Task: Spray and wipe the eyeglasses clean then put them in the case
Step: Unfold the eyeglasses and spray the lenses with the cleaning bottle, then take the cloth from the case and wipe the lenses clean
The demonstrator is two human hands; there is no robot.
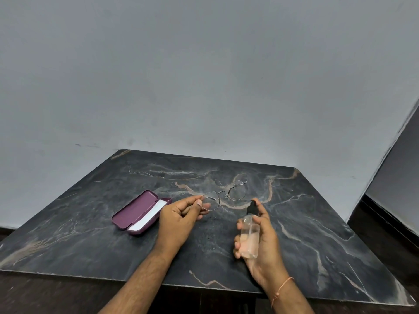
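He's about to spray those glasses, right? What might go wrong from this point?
The left hand pinches the eyeglasses only at one outer edge of the thin wire frame, so they might twist or slip onto the marble table. The right hand holds the spray bottle below and beside the lenses; mist may miss them. The open purple case lies near, so stray spray might wet the white cloth inside.

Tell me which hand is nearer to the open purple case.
Left. The left hand holds the eyeglasses just beside the case; the right hand, holding the spray bottle, is farther away.
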